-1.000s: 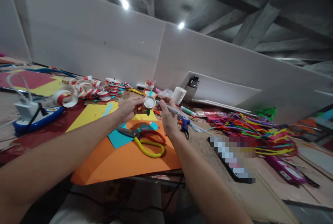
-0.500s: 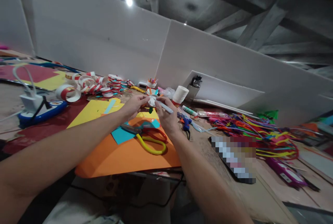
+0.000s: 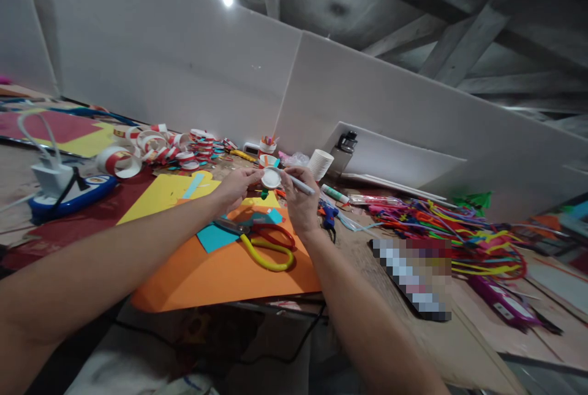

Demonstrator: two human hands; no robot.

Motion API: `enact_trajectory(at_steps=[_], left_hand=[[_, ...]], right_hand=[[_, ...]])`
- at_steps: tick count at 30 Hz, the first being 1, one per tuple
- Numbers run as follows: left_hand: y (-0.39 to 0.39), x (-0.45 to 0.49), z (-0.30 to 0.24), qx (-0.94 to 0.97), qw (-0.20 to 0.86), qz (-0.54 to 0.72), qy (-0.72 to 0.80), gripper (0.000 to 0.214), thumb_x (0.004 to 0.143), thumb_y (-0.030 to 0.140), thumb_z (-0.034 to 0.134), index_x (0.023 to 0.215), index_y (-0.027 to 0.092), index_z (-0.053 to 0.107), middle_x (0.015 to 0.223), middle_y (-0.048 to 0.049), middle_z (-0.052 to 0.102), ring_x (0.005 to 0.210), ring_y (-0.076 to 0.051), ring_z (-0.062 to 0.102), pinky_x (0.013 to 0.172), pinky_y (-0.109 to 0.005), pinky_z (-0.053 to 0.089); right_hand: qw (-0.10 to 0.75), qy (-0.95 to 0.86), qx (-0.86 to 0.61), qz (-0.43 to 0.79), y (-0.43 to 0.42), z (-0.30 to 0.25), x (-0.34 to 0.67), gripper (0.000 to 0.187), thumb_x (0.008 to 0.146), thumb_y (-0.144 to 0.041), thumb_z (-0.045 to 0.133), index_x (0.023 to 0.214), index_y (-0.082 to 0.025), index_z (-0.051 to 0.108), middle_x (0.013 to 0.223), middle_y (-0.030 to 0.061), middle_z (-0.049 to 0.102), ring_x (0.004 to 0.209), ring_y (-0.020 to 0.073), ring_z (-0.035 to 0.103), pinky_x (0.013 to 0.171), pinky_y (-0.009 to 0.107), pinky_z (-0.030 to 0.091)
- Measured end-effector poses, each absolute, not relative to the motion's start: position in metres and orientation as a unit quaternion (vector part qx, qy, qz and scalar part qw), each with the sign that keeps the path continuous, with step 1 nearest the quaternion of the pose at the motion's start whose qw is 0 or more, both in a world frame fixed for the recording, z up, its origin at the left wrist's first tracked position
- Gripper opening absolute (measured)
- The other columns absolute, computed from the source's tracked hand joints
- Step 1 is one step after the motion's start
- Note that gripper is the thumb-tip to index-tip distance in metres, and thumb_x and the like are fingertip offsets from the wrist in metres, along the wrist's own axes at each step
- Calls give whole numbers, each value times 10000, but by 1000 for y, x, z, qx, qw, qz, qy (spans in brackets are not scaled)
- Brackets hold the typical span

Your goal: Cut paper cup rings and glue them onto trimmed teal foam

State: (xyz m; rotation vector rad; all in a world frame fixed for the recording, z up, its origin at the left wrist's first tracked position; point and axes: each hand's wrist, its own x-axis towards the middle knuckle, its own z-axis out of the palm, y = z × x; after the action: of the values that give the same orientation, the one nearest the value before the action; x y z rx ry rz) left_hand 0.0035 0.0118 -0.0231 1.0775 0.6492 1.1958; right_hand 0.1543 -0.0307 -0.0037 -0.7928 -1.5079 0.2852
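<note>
Now, in the head view, a small round white piece with a raised rim [image 3: 271, 179] shows its pale face more fully. Half a second ago, the right hand [image 3: 300, 199] and a thick light grey pen [image 3: 302, 185] hid part of it. The pen has moved away to the right, so I think the work on the white face has let up a little, but both hands are still busy with it.

The left hand [image 3: 239, 188] pinches the white piece at its left edge. The right hand is closed around the pen, with its fingertips near the right edge. I cannot tell if the pen tip touches it. A small green bit [image 3: 265, 193] hangs just under the white piece.

The white piece is up between the two hands, past the metal scissors with red and yellow handles [image 3: 242, 231]. The scissors lie on a big orange paper sheet [image 3: 220, 285] and a bright blue paper scrap [image 3: 215, 240]. A stack of white paper cups [image 3: 320, 165] stands behind the right hand.
</note>
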Motion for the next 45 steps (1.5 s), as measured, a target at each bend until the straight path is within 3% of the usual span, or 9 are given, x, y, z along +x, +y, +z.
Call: enact_trajectory(at_steps=[13,24,31,34,38,45], left_hand=[[11,2,-17,464,631,552,285,206,779,276,713,894,106,693,854,-80,692,709,-127,633,600,-222,511],[9,0,-10,405,668,568,259,42,799,138,650,825,105,647,775,-51,656,670,-125,620,637,-290,562],[10,-5,-10,480,631,535,290,218,720,276,745,888,144,703,834,-61,678,682,-140,619,557,-252,520],[11,-9,-9,561,583,495,317,284,709,356,753,901,146,740,828,-82,695,659,-138,607,521,-215,445],[11,-12,-5,660,532,425,317,282,694,347,764,879,134,763,731,-78,683,593,-126,556,500,-215,376],[10,-18,2,710,495,406,291,428,632,318,820,998,129,703,786,-87,674,629,-143,589,531,-228,400]], right_hand=[[637,-665,-359,153,-32,-6,156,147,867,-340,578,902,-199,594,831,12,644,767,142,611,724,273,492],[734,-520,-380,217,-17,-5,163,242,820,-390,600,973,-204,624,836,1,645,727,110,582,683,243,471],[704,-578,-363,198,-16,-5,164,268,835,-380,601,1021,-193,648,1006,57,670,921,157,621,875,323,494],[674,-638,-349,129,-21,-1,167,304,840,-351,627,1119,-232,626,1097,63,650,991,177,607,950,372,469],[571,-742,-348,38,-24,6,174,358,810,-298,684,1163,-282,624,1160,57,637,1112,220,552,1011,423,412],[438,-807,-374,131,-19,6,181,298,814,-323,657,1101,-239,661,999,47,690,934,200,619,850,360,480]])
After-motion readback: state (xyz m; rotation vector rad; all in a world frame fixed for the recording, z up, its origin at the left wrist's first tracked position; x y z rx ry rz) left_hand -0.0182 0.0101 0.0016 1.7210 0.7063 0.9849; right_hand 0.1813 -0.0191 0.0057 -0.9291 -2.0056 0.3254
